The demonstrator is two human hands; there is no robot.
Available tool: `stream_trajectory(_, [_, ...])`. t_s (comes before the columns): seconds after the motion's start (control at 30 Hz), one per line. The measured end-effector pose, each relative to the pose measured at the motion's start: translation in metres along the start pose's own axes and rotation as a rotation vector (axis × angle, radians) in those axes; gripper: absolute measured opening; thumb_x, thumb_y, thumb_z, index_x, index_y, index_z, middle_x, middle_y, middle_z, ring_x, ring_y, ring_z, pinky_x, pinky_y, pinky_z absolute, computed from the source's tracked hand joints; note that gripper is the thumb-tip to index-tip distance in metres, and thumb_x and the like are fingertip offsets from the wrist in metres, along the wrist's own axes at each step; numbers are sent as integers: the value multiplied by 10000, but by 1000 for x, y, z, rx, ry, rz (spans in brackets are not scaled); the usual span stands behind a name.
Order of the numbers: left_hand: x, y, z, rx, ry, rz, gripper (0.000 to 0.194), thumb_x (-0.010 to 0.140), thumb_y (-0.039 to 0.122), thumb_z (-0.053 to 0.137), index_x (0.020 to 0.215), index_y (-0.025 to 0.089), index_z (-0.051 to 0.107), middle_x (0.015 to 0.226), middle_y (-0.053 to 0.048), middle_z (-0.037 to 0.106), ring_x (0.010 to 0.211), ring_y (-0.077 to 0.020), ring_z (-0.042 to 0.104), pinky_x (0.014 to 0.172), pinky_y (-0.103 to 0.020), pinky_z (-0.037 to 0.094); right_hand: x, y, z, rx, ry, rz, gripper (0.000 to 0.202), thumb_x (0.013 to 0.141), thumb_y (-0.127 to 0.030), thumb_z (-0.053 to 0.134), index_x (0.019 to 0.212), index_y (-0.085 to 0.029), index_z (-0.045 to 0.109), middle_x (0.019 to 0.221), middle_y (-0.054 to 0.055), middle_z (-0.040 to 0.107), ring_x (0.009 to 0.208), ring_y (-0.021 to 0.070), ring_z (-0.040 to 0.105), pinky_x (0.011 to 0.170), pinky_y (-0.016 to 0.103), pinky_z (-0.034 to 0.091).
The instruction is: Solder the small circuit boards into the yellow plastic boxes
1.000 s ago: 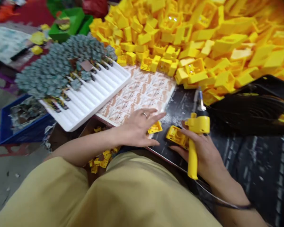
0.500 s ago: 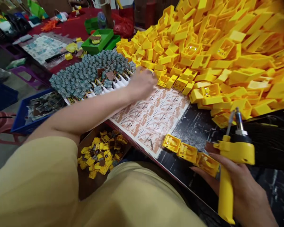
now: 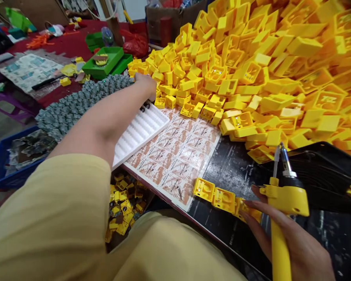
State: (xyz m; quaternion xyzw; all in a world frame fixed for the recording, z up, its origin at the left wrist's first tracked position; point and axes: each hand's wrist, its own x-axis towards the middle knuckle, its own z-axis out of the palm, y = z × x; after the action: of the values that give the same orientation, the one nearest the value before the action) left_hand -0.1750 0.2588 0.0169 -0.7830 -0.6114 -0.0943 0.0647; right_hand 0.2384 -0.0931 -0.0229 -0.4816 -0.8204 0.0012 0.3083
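Along the near edge of the table (image 3: 234, 168) lie three yellow casings (image 3: 224, 200), which the right hand (image 3: 300, 240), gripping the yellow tool (image 3: 289, 200), should hold steady, while for the left hand (image 3: 145, 86), near the white tray (image 3: 140, 128), I cannot tell the grip.
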Motion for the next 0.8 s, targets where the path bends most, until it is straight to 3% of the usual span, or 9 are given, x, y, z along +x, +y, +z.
stream_trajectory(0.1, [-33, 6, -26, 4, -117, -74, 734, 693, 861, 397, 1052, 268, 639, 1067, 47, 608, 978, -171, 351, 960, -441, 272, 1, 2, 0, 12, 6, 34, 506, 857, -239, 674, 1329, -275, 497, 1158, 88, 689, 864, 253, 723, 650, 392, 622])
stream_trajectory(0.2, [-70, 14, -58, -15, -115, -103, 649, 837, 747, 362, 1189, 257, 603, 1217, 34, 583, 1030, -192, 381, 1020, -427, 291, 2, 1, 0, 13, 17, 67, 499, 865, -202, 651, 1333, -276, 496, 1133, 80, 696, 864, 245, 722, 671, 384, 618])
stream_trajectory(0.3, [-98, 19, -89, -143, 59, -165, 645, 884, 699, 405, 1232, 182, 575, 1188, 39, 601, 1020, -147, 433, 1043, -376, 359, 2, -2, 0, 32, 11, 89, 474, 875, -208, 639, 1323, -267, 496, 1115, 79, 699, 900, 251, 720, 751, 395, 623])
stream_trajectory(0.4, [-111, 23, -115, -398, 249, -135, 675, 799, 744, 568, 1171, 183, 621, 1030, 55, 649, 931, -90, 475, 925, -304, 457, 4, -6, 2, 40, 21, 65, 482, 853, -214, 680, 1301, -276, 512, 1145, 82, 696, 907, 246, 721, 762, 375, 628])
stream_trajectory(0.47, [-112, 30, -123, -523, 202, 3, 667, 776, 688, 650, 1164, 146, 646, 971, 22, 649, 929, -88, 500, 921, -324, 444, 6, -8, 4, 28, 27, 54, 525, 832, -197, 704, 1310, -291, 508, 1175, 84, 690, 908, 246, 722, 725, 356, 631])
stream_trajectory(0.57, [-108, 49, -115, -621, -92, 181, 708, 808, 572, 676, 1320, 98, 555, 1026, -36, 636, 955, -107, 541, 925, -423, 434, 10, -12, 7, 37, 53, 11, 560, 801, -151, 726, 1304, -271, 511, 1162, 98, 696, 897, 248, 724, 702, 326, 626])
stream_trajectory(0.7, [-104, 95, -73, -652, -567, 243, 725, 787, 505, 739, 1406, 213, 498, 1133, -67, 698, 905, -150, 635, 879, -443, 541, 14, -17, 14, 76, 14, 13, 525, 793, -178, 743, 1263, -217, 512, 1170, 130, 683, 992, 272, 704, 779, 341, 616])
stream_trajectory(0.73, [-104, 106, -62, -637, -609, 246, 652, 796, 467, 734, 1366, 210, 548, 1124, -68, 711, 916, -170, 657, 878, -442, 552, 15, -18, 16, 82, 0, 17, 529, 796, -192, 744, 1266, -207, 501, 1181, 142, 675, 1023, 282, 694, 795, 356, 614])
stream_trajectory(0.8, [-107, 123, -47, -615, -539, 239, 499, 795, 399, 719, 1238, 179, 653, 1070, -75, 729, 942, -216, 682, 864, -442, 562, 18, -19, 20, 99, -21, 3, 548, 803, -222, 743, 1276, -198, 468, 1185, 156, 661, 1080, 295, 670, 844, 394, 603])
